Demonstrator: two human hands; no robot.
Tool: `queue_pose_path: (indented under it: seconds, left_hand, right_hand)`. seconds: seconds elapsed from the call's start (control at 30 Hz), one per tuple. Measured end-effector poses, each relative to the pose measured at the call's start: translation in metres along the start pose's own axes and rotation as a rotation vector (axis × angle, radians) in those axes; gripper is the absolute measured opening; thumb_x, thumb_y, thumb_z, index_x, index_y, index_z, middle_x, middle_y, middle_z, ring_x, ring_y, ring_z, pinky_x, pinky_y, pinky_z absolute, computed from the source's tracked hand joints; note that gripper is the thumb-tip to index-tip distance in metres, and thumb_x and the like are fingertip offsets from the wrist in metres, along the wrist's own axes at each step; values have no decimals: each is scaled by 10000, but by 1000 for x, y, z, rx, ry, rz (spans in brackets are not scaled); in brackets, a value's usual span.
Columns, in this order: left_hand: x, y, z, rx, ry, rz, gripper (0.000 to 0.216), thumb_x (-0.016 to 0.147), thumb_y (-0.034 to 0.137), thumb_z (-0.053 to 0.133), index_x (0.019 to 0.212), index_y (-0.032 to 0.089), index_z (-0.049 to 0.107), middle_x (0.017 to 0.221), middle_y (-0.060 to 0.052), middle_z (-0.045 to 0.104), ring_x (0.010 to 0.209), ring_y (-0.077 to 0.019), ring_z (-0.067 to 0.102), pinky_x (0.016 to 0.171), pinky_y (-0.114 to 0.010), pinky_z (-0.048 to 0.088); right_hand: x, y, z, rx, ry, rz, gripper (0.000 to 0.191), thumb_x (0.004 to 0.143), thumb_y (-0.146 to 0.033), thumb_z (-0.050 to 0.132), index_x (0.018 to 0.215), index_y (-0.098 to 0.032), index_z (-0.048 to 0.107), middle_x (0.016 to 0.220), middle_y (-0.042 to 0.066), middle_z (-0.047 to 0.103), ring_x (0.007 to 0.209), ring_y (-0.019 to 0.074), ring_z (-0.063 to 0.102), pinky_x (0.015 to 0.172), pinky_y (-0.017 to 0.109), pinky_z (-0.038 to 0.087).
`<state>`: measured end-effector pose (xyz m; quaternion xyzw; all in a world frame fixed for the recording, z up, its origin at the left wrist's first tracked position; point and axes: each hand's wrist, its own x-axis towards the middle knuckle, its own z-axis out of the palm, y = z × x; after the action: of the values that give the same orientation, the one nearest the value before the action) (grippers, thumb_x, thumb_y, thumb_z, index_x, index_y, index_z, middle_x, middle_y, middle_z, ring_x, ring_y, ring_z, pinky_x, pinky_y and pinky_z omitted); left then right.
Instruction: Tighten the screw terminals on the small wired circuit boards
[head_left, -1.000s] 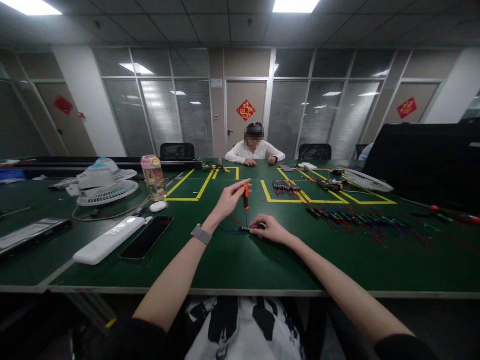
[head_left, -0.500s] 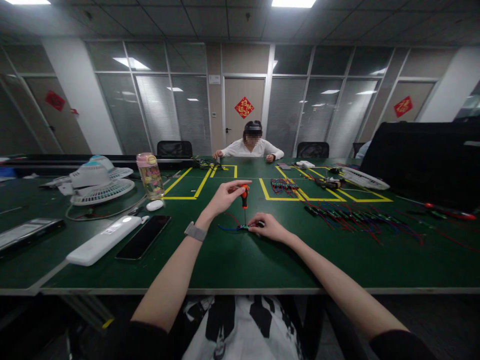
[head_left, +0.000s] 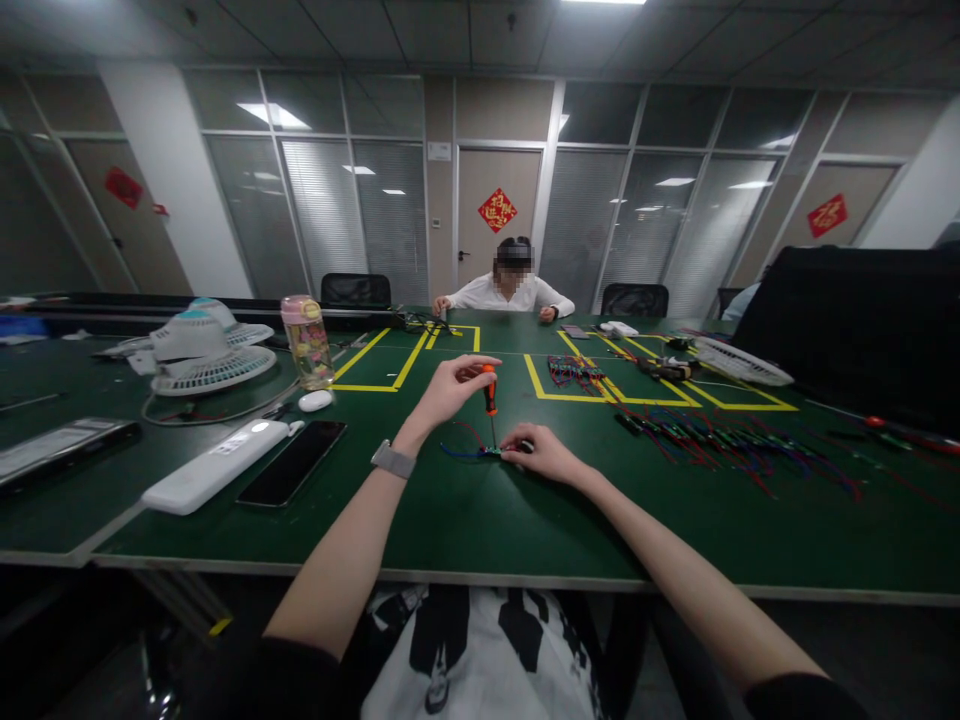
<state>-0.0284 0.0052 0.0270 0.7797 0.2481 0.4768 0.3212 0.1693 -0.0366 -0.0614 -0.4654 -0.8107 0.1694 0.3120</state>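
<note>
Pinching the small green board [head_left: 490, 453] with our right hand [head_left: 549, 455], in from the near edge of the tabletop [head_left: 510, 535], we're gripping the screwdriver [head_left: 490, 394] only up top with our left hand [head_left: 448, 390], so yeah, any wobble could make it slip.

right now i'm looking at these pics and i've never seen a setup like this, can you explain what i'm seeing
There is no robot here: these are a person's bare hands, seen by one camera worn on that person's head, looking forward and down. The left hand holds an orange and black screwdriver, its shaft pointing down at a small green board with red and blue wires. The right hand has its fingertips on that board. On the green table lie a phone and, to the right, more wired boards; a bottle stands to the left. Another person sits opposite.
</note>
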Motion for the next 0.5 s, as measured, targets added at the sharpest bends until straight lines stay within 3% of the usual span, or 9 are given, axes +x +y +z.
queue_pose_path:
  seconds: [0.1, 0.2, 0.3, 0.4, 0.5]
  left_hand:
    - [-2, -5, 3, 58, 131, 53, 279, 789, 346, 573, 978, 170, 678, 996, -73, 653, 871, -171, 610, 782, -286, 485]
    - [-1, -9, 4, -14, 95, 50, 289, 844, 323, 493, 1021, 168, 661, 1042, -80, 656, 938, -171, 604, 846, -298, 466]
    - [-1, -12, 8, -130, 108, 20, 332, 841, 320, 501, 1098, 145, 618, 971, -86, 679, 878, -167, 626, 821, -306, 477]
    - [-2, -12, 14, -19, 248, 42, 280, 822, 311, 533, 1029, 169, 657, 966, -66, 662, 862, -154, 608, 800, -277, 473]
    - [-3, -11, 16, 20, 232, 79, 275, 852, 249, 474, 1058, 189, 647, 1088, -65, 617, 975, -158, 572, 850, -281, 454]
  right_hand:
    - [0, 1, 0, -17, -2, -9, 174, 749, -290, 639, 840, -157, 706, 742, 34, 621, 697, 146, 558, 668, 256, 435]
    - [0, 3, 0, -18, -7, -11, 171, 746, -285, 641, 845, -162, 705, 740, 30, 618, 696, 145, 559, 664, 254, 435]
    - [0, 4, 0, -9, -5, -9, 167, 745, -280, 641, 844, -162, 705, 751, 33, 619, 702, 146, 563, 667, 253, 440]
    - [0, 5, 0, -8, -4, -13, 169, 751, -286, 634, 841, -161, 705, 751, 35, 625, 701, 149, 566, 668, 255, 439]
    - [0, 4, -1, -14, -9, -19, 180, 764, -289, 619, 854, -160, 707, 755, 39, 632, 704, 152, 567, 671, 260, 435]
